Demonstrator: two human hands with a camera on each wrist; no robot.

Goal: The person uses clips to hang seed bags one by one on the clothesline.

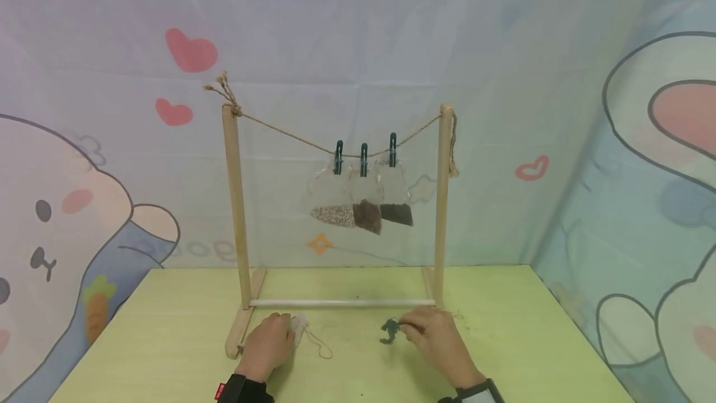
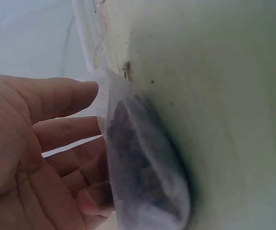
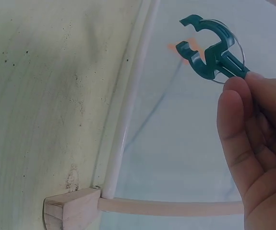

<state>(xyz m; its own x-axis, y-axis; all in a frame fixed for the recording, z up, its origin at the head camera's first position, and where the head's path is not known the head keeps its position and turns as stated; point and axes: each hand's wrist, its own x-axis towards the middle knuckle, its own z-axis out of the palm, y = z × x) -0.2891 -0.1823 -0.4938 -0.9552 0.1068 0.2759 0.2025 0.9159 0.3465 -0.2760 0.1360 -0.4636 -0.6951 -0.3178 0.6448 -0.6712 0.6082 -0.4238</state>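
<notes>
My left hand (image 1: 284, 329) rests on the green table (image 1: 168, 334) just in front of the rack, its fairly straight fingers (image 2: 66, 96) touching a small clear bag (image 1: 300, 326) with dark contents (image 2: 138, 158) that lies on the tabletop. A loop of thin string (image 1: 321, 347) trails from the bag. To the right, my right hand (image 1: 413, 328) pinches a dark green clip (image 1: 389, 331) just above the table. In the right wrist view the clip (image 3: 210, 52) sticks out past my fingertips (image 3: 236, 103), and its curved jaws are apart.
A wooden rack (image 1: 235, 204) stands behind my hands, with a white bottom rod (image 1: 341, 303) and a sagging twine line (image 1: 279, 131). Three green clips (image 1: 363, 157) on the twine hold three clear bags (image 1: 367, 215) of grain. Cartoon-printed cloth walls surround the table.
</notes>
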